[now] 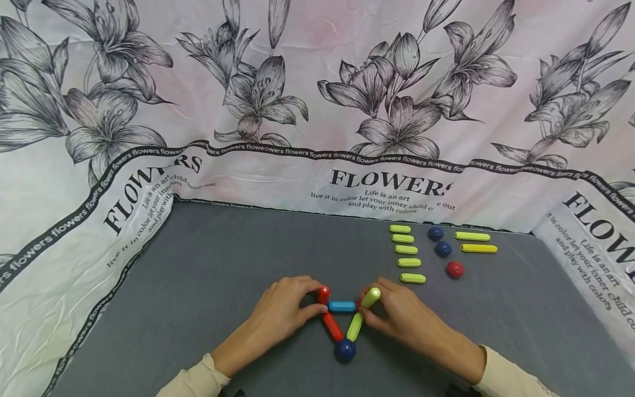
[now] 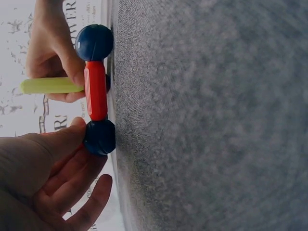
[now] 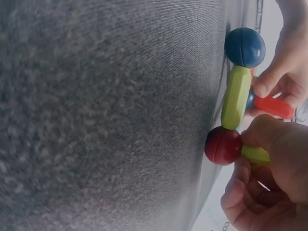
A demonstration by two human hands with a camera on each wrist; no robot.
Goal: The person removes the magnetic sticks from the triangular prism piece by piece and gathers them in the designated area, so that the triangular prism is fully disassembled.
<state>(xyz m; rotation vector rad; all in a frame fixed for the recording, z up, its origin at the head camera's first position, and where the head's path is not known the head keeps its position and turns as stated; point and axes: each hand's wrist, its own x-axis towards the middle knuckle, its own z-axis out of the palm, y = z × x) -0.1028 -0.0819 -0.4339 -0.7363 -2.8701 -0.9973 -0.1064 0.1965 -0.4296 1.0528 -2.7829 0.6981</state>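
A triangle of magnetic sticks and balls lies on the grey table. Its near corner is a dark blue ball [image 1: 344,350], joined to a red side stick [image 1: 332,327] and a yellow-green side stick [image 1: 354,327]. A blue stick [image 1: 342,306] forms the far side. At the left corner, my left hand [image 1: 283,306] pinches an upright red stick [image 1: 324,294] near its base, by another dark blue ball [image 2: 99,137]. My right hand [image 1: 404,314] pinches an upright yellow-green stick [image 1: 371,298] low down, its fingers against a red ball [image 3: 223,146]. Both hands' fingers partly hide these corners.
Several short yellow-green sticks [image 1: 409,263] lie in a column at the back right. Beside them are two dark blue balls [image 1: 443,249], a red ball [image 1: 455,269], and two longer sticks [image 1: 478,248]. Flower-printed cloth [image 1: 392,187] stands behind the table [image 1: 238,248] and along its sides.
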